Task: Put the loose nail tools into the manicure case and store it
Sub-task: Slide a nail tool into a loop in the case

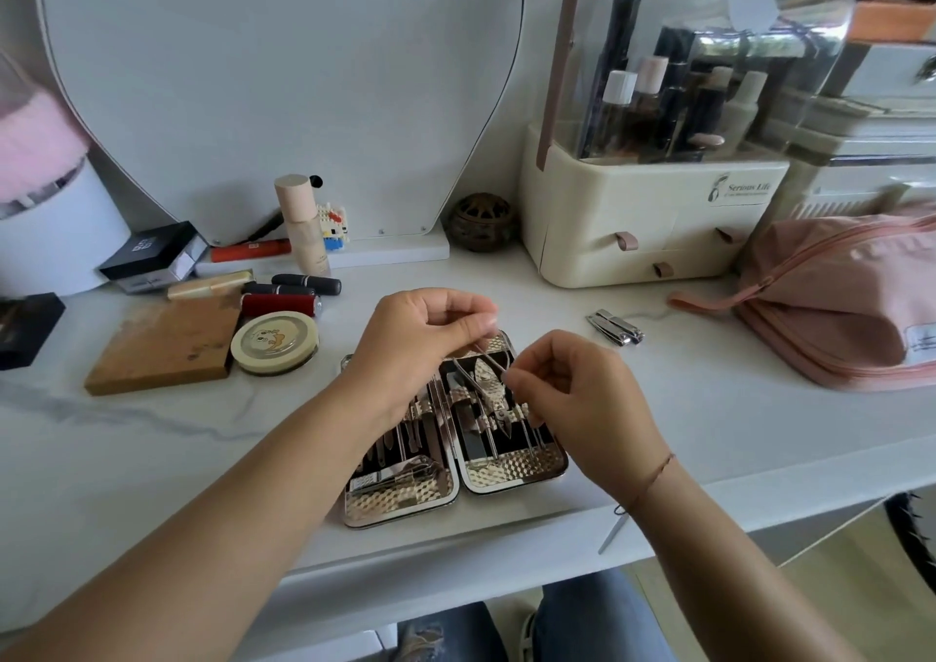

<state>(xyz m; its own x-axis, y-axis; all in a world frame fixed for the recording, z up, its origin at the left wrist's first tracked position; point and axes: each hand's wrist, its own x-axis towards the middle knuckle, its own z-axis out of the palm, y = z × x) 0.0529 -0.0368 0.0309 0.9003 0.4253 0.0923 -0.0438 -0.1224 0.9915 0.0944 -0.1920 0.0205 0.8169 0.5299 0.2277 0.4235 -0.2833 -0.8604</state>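
A cluttered white marble vanity top (709, 408) is seen; the open manicure case (453, 438) lies under both hands, left hand (425, 342) and right hand (582, 398) pinched on a thin metal tool (494, 357); nail clippers (615, 327) lie apart.

Manicure case (511, 469) is shiny gold with a honeycomb pattern, black lining. White surface (684, 408) has grey marble veins. Pink pouch (835, 307) at 3 o'clock, red lipstick (278, 303) at 10.
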